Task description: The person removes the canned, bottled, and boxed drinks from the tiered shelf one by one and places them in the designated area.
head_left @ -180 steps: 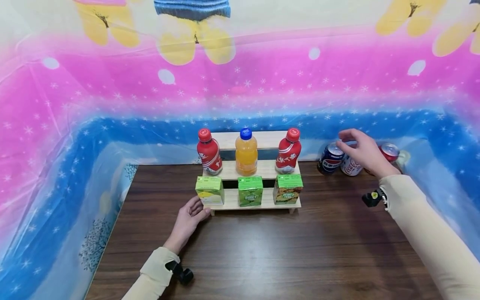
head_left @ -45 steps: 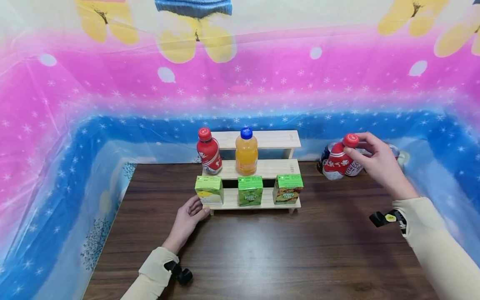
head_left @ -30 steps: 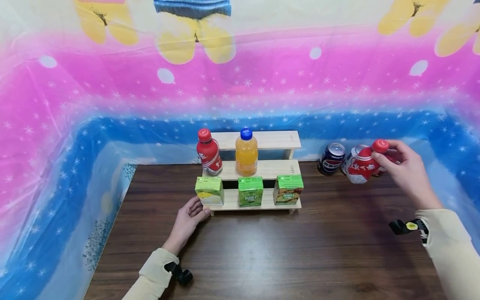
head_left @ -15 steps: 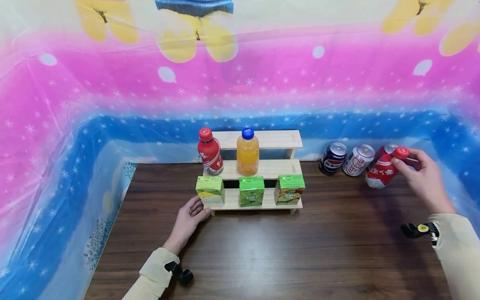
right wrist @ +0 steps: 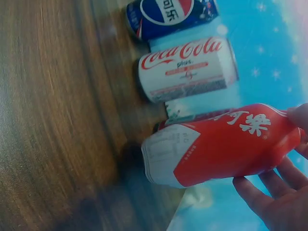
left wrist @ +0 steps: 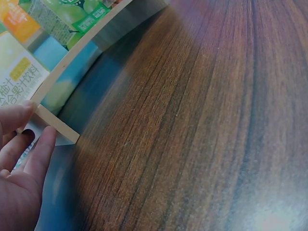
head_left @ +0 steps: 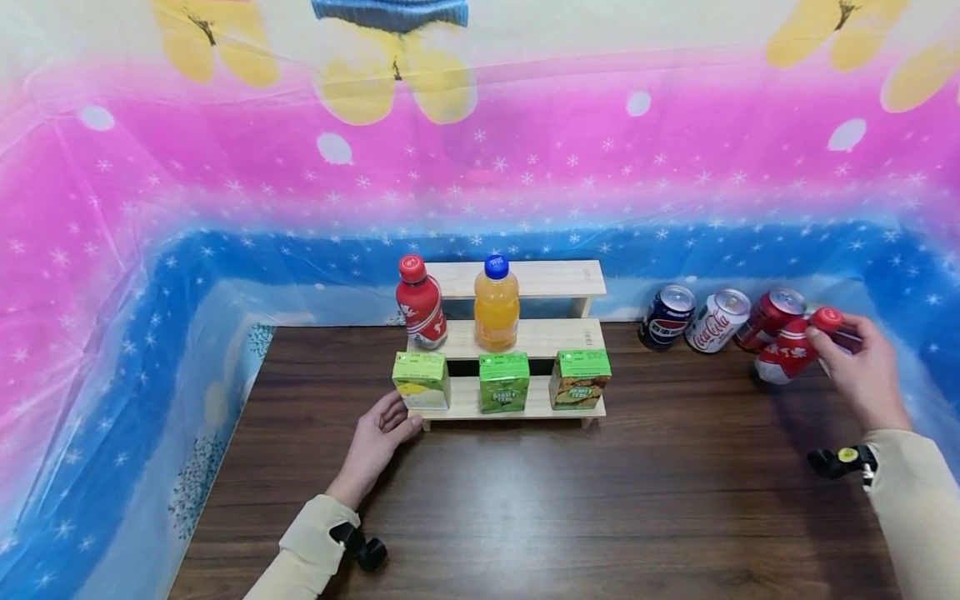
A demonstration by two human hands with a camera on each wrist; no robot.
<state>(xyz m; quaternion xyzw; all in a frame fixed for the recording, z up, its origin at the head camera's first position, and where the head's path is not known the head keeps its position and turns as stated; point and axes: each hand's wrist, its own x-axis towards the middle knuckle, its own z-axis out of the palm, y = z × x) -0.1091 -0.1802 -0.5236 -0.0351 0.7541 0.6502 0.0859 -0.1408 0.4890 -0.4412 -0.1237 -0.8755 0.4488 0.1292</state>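
In the last sec or so my R hand point(head_left: 866, 367) has carried the red bottle point(head_left: 789, 350) on past the blue can point(head_left: 667, 319) & white can point(head_left: 718, 321); it's now just in front of the red can point(head_left: 768, 315), tilted. Thumb + fingers grip it near the neck; can't tell if the base touches the table point(head_left: 600, 517). Means, I'd judge, it's off the rack point(head_left: 536, 279) (mid tier, R end) but not yet let go. L hand point(head_left: 371, 442) unchanged, pinching the rack's front L corner.
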